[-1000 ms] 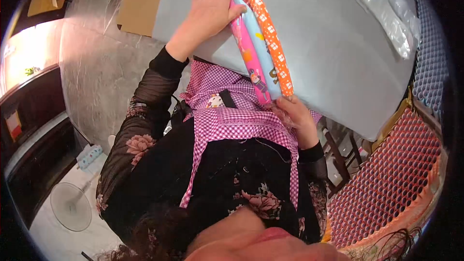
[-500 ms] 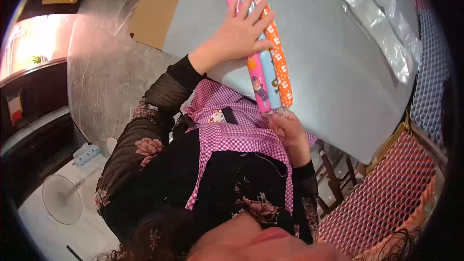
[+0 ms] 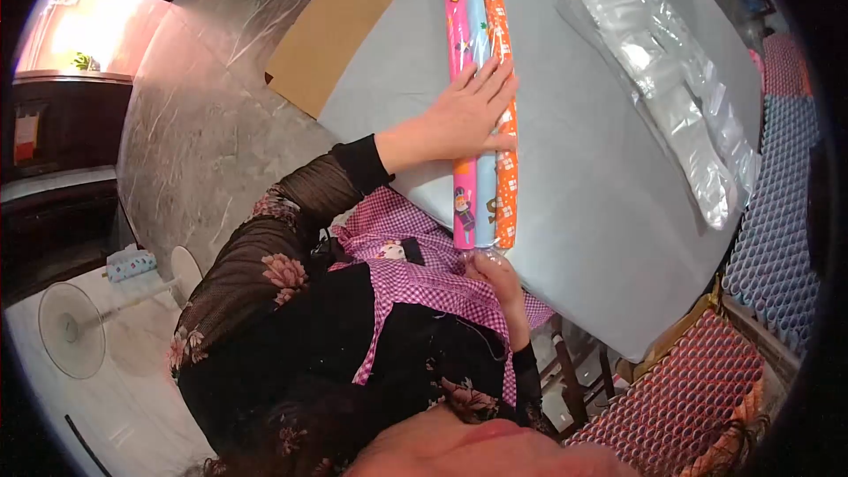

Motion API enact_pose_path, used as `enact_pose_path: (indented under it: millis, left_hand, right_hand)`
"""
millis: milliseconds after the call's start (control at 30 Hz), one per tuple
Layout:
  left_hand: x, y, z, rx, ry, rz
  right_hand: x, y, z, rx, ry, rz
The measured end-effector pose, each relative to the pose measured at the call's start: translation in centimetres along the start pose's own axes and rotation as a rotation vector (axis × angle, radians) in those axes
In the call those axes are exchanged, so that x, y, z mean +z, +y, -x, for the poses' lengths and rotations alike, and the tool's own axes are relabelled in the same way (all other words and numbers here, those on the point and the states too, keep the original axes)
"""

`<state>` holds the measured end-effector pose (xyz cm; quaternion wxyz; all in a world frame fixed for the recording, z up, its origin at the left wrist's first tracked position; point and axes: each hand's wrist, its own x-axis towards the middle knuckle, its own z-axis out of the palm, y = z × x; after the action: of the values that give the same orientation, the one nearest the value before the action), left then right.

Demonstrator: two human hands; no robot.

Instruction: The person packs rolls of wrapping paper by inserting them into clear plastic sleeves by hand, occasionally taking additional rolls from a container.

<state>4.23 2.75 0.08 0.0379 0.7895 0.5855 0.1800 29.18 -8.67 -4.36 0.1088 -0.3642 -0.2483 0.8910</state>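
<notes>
Three long patterned paper rolls lie side by side on the grey table: a pink roll, a light blue roll and an orange roll with white marks. A shiny clear plastic bag seems to wrap them. My left hand lies flat across the rolls around their middle, fingers stretched out and slightly apart. At the near end, by the table edge, my right hand is closed on the gathered end of the clear plastic bag.
Flat clear plastic bags are piled on the table's right side. Brown cardboard lies along the left edge. Stacks of blue-patterned rolls and red-patterned rolls stand at the right. A white spool-like object is at lower left.
The view has shifted, so the table, rolls and hands appear lower. The rolls now show up to their far ends. Both hands keep about the same place on the rolls and plastic.
</notes>
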Motion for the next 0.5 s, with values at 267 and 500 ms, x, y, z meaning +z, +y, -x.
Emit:
enact_pose_path:
  millis: [267,500]
  left_hand:
    - [-0.3,-1.5,0.1,-0.011,-0.045,-0.166]
    - [0.8,-3.5,-0.1,0.069,0.052,-0.094]
  right_hand:
    - [1.6,-0.8,0.1,-0.247,0.064,0.44]
    - [2.6,-1.2,-0.4,-0.049,-0.033,-0.115]
